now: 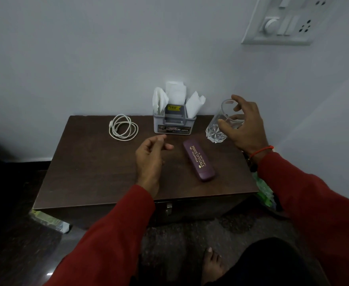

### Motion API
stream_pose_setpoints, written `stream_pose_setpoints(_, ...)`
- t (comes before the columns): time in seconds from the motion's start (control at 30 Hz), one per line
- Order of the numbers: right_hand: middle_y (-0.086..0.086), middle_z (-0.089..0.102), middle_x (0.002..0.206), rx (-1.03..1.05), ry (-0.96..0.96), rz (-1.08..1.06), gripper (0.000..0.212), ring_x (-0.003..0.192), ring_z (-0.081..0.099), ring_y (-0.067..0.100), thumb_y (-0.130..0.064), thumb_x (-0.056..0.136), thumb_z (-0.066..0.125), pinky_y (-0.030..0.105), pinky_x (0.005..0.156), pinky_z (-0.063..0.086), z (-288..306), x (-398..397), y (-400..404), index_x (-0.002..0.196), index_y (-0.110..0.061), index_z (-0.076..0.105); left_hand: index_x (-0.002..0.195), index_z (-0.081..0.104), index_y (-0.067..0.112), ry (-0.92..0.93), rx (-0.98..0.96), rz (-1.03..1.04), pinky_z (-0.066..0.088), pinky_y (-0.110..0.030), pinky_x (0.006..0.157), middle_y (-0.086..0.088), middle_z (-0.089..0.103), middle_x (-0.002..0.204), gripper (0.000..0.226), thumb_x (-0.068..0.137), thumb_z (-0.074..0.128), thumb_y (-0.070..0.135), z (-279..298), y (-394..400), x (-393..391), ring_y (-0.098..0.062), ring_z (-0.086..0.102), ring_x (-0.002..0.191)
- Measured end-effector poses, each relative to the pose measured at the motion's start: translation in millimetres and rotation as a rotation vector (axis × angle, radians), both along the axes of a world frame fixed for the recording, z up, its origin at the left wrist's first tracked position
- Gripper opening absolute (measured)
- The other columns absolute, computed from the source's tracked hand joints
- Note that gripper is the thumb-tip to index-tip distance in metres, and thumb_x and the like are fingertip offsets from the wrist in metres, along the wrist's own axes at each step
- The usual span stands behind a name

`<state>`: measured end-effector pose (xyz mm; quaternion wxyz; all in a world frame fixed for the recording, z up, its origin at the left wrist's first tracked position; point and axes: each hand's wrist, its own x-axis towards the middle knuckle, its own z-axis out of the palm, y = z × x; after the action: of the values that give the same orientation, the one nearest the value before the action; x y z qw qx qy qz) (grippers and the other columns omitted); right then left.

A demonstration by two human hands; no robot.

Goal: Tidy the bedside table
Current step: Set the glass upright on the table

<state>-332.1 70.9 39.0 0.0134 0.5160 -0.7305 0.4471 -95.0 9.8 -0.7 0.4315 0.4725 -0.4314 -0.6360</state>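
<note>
A dark wooden bedside table (pixel 91 178) stands against the wall. My right hand (pixel 244 124) is wrapped around a clear drinking glass (pixel 217 131), tilted at the table's back right corner. A maroon spectacle case (pixel 198 159) lies diagonally near the middle right. My left hand (pixel 150 157) hovers over the table centre, fingers loosely curled, holding nothing. A coiled white cable (pixel 123 127) lies at the back left. A grey holder (pixel 174 122) with white tissues stands at the back centre.
A switchboard (pixel 283 21) is on the wall at upper right. A green packet (pixel 264 193) sits beside the table's right side, and a paper packet (pixel 49 220) lies on the floor at front left. My bare foot (pixel 211 265) is on the floor below.
</note>
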Motion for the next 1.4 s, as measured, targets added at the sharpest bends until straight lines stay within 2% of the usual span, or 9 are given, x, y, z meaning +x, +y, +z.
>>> stream_pose_setpoints(0.13, 0.008, 0.050, 0.120, 0.000, -0.018, -0.002, 0.073, 0.098, 0.061, 0.017, -0.037, 0.073, 0.075, 0.009, 0.085, 0.048, -7.7, -8.0, -3.0, 0.139, -0.019, 0.049, 0.103, 0.072, 0.024, -0.195, -0.343, -0.213, 0.050, -0.026, 0.067, 0.005, 0.076, 0.086, 0.013, 0.096, 0.065, 0.015, -12.3, 7.9, -13.8, -0.001, 0.067, 0.070)
stream_pose_setpoints(0.27, 0.002, 0.046, 0.118, 0.018, -0.035, -0.020, 0.071, 0.098, 0.062, 0.020, -0.026, 0.075, 0.080, 0.012, 0.086, 0.050, -12.8, -17.7, -12.0, 0.139, -0.020, 0.049, 0.120, 0.067, 0.034, -0.798, -0.953, -0.572, 0.047, -0.043, 0.093, 0.011, 0.060, 0.137, 0.025, 0.096, 0.062, 0.030, -28.1, 17.4, -19.6, -0.022, 0.052, 0.118)
stream_pose_setpoints(0.4, 0.005, 0.047, 0.122, 0.064, -0.034, -0.030, 0.074, 0.100, 0.063, 0.022, -0.027, 0.073, 0.081, 0.033, 0.091, 0.056, -18.0, -29.0, -19.7, 0.139, -0.022, 0.048, 0.140, 0.047, 0.051, -1.006, -0.917, -0.843, 0.028, -0.048, 0.105, 0.023, 0.013, 0.167, 0.043, 0.101, 0.050, 0.034, -26.3, 24.0, -35.2, -0.022, 0.012, 0.145)
stream_pose_setpoints(0.53, 0.004, 0.048, 0.122, 0.091, -0.061, -0.042, 0.075, 0.098, 0.062, 0.017, -0.030, 0.073, 0.082, 0.034, 0.093, 0.055, -25.6, -33.9, -29.1, 0.140, -0.023, 0.048, 0.148, 0.034, 0.054, -1.103, -0.888, -0.947, 0.017, -0.053, 0.114, 0.021, -0.002, 0.169, 0.048, 0.104, 0.044, 0.042, -29.6, 22.0, -48.8, -0.025, -0.007, 0.155)
stream_pose_setpoints(0.7, 0.004, 0.048, 0.123, 0.123, -0.062, -0.017, 0.076, 0.103, 0.061, 0.020, -0.033, 0.074, 0.080, 0.037, 0.095, 0.054, -34.9, -37.1, -42.4, 0.141, -0.021, 0.046, 0.148, 0.034, 0.056, -1.259, -0.803, -0.706, 0.018, -0.056, 0.117, 0.008, 0.023, 0.165, 0.053, 0.096, 0.037, 0.068, -36.8, 13.1, -60.5, -0.029, 0.005, 0.153)
stream_pose_setpoints(0.97, 0.005, 0.049, 0.126, 0.120, -0.131, -0.036, 0.077, 0.110, 0.055, 0.015, -0.036, 0.075, 0.081, 0.029, 0.097, 0.050, -50.6, -46.8, -68.0, 0.142, -0.020, 0.046, 0.134, 0.058, 0.046, -1.357, -0.724, -0.240, 0.034, -0.058, 0.099, 0.000, 0.048, 0.151, 0.046, 0.093, 0.049, 0.065, -55.0, -22.1, -66.0, -0.037, 0.034, 0.138)
stream_pose_setpoints(1.17, 0.005, 0.047, 0.127, 0.119, -0.139, -0.030, 0.077, 0.106, 0.047, 0.006, -0.034, 0.077, 0.081, -0.003, 0.081, 0.036, -53.6, -53.0, -81.2, 0.144, -0.020, 0.044, 0.134, 0.059, 0.038, -1.342, -0.710, -0.139, 0.035, -0.061, 0.097, -0.002, 0.049, 0.147, 0.053, 0.092, 0.049, 0.068, -57.8, -32.6, -72.2, -0.036, 0.037, 0.134)
stream_pose_setpoints(1.3, 0.005, 0.039, 0.135, 0.142, -0.185, 0.029, 0.082, 0.117, 0.046, 0.010, -0.033, 0.079, 0.079, 0.008, 0.098, 0.038, -60.0, -55.0, -79.6, 0.148, -0.022, 0.036, 0.130, 0.060, 0.037, -1.310, -0.714, -0.122, 0.034, -0.061, 0.098, -0.001, 0.049, 0.144, 0.053, 0.091, 0.049, 0.070, -53.0, -34.2, -77.5, -0.035, 0.036, 0.134)
stream_pose_setpoints(1.4, 0.007, 0.032, 0.144, 0.115, -0.150, 0.056, 0.084, 0.129, 0.034, 0.006, -0.029, 0.081, 0.071, 0.002, 0.104, 0.025, -62.4, -55.6, -72.1, 0.152, -0.020, 0.028, 0.127, 0.063, 0.037, -1.284, -0.760, -0.109, 0.033, -0.058, 0.097, 0.000, 0.052, 0.142, 0.047, 0.092, 0.053, 0.066, -53.5, -34.9, -77.2, -0.033, 0.037, 0.132)
